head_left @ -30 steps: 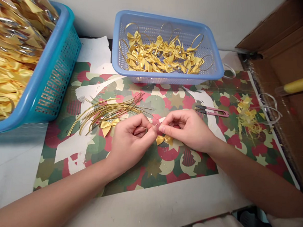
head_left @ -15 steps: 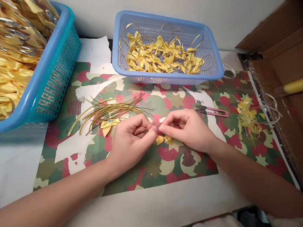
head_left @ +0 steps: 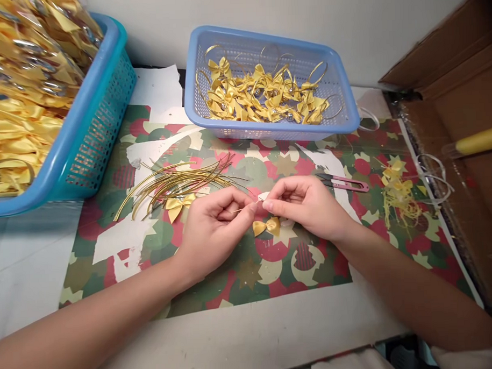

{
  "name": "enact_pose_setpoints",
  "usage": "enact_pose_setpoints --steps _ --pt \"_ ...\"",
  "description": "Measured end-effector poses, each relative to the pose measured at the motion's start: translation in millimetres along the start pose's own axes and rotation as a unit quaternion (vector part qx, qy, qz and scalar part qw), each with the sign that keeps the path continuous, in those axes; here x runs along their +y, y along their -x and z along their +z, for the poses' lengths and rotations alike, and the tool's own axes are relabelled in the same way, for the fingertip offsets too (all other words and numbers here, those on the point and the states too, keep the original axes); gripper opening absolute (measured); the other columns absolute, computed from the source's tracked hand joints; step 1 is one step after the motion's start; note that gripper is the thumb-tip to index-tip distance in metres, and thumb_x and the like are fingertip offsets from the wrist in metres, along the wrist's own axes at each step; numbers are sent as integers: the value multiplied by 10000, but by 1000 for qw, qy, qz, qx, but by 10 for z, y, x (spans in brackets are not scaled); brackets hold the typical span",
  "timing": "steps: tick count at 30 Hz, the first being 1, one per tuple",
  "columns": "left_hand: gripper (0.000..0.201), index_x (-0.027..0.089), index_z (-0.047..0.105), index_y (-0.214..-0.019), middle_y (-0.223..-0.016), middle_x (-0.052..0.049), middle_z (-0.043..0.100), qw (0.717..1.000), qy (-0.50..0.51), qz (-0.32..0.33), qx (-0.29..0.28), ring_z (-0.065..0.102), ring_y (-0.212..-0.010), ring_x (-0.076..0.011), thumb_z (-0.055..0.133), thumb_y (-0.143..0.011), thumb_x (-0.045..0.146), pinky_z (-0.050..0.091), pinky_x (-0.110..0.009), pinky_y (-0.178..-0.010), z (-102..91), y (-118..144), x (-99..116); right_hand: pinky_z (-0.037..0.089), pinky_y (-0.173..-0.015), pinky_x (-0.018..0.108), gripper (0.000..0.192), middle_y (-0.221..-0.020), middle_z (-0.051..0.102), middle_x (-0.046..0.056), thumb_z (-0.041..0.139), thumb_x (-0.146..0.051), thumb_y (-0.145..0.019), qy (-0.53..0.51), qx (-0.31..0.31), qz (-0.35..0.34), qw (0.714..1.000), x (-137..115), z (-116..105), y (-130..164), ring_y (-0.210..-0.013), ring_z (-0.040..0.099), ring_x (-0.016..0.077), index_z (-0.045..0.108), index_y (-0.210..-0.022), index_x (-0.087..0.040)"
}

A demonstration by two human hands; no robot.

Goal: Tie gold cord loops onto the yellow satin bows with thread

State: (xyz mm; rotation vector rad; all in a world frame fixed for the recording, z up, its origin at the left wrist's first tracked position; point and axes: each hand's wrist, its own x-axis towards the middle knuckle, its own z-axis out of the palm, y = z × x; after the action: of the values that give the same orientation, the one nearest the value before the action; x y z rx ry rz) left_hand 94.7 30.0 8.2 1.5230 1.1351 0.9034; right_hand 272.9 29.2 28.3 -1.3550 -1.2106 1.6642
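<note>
My left hand (head_left: pixel 213 228) and my right hand (head_left: pixel 307 206) meet fingertip to fingertip over the patterned paper mat (head_left: pixel 249 270). Both pinch a thin gold cord (head_left: pixel 242 209) that runs between them. A small yellow satin bow (head_left: pixel 267 226) hangs just under the fingertips, touching my right hand. To the left of my left hand lies a bundle of curved gold cords (head_left: pixel 177 181), with another yellow bow (head_left: pixel 178 204) beneath it.
A light blue basket (head_left: pixel 339 89) at the back holds several finished bows with gold loops. A big teal basket (head_left: pixel 94 125) of yellow ribbons stands at the left. Pink thread snips (head_left: pixel 345 182) lie right of my hands, yellow scraps (head_left: pixel 397 192) farther right, cardboard box (head_left: pixel 460 91) beyond.
The view has shifted slightly; my hands stay together on the cord, with the fingers barely moved. The bow hangs in the same spot.
</note>
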Motion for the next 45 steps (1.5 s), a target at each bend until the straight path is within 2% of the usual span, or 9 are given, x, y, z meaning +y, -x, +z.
enact_pose_setpoints --steps 5,10,17,28,45 --pt "227 175 538 -583 -422 86 346 1000 -5 -17 8 302 -434 -62 600 -796 228 325 -199 -456 -5 8 5 410 -462 182 256 -599 604 -20 804 -336 -688 9 -1 0 1000 23 5 8 -517 506 60 635 -667 -146" --pt "259 181 484 -521 -419 82 316 1000 7 -30 7 313 -435 -67 602 -749 219 326 -205 -457 3 0 39 424 -470 193 249 -607 622 -7 811 -326 -672 19 11 8 1000 35 33 7 -525 520 72 636 -655 -150" --pt "237 178 490 -503 -424 72 370 999 13 -46 3 349 -450 -67 577 -722 159 345 -201 -468 2 7 50 405 -450 189 244 -579 608 -14 812 -305 -658 5 8 20 1000 6 47 18 -503 505 67 625 -632 -149" --pt "261 174 495 -479 -423 85 285 998 15 -58 8 308 -439 -59 605 -716 168 357 -193 -460 20 -5 69 398 -443 189 199 -560 595 -15 785 -255 -655 22 13 24 999 -8 60 18 -490 492 63 622 -615 -148" --pt "229 173 501 -487 -416 72 356 998 15 -59 3 339 -443 -61 586 -699 158 343 -183 -451 21 -6 69 435 -472 199 143 -590 624 1 745 -234 -687 45 15 13 999 41 53 14 -519 533 80 636 -639 -155"
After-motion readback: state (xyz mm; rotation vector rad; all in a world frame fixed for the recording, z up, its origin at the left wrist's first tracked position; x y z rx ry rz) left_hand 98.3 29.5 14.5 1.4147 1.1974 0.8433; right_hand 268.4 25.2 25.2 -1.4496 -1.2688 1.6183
